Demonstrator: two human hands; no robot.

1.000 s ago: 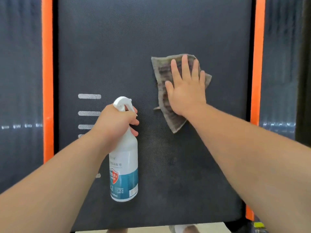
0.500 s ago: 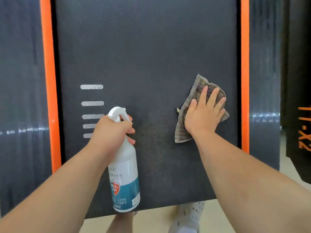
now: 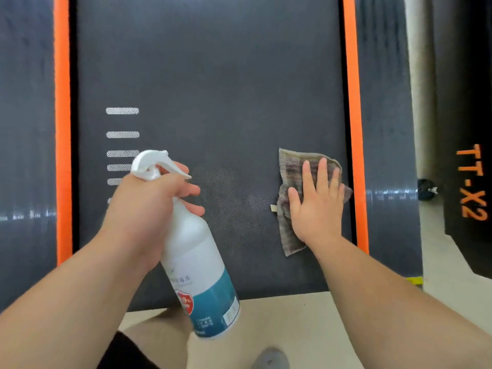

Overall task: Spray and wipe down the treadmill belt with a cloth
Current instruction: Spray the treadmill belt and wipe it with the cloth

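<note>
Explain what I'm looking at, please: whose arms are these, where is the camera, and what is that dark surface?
There is no machine: a person wears a camera on the head, looking down at their own arms. The dark textured surface is a treadmill belt, edged by orange strips. The left hand grips a white spray bottle. The right hand lies flat on a brownish cloth, pressing it onto the belt beside the right strip.

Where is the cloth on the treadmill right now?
In the head view, the cloth lies on the right part of the belt, pressed flat under the right hand, beside the right orange rail, right of the spray bottle.
</note>
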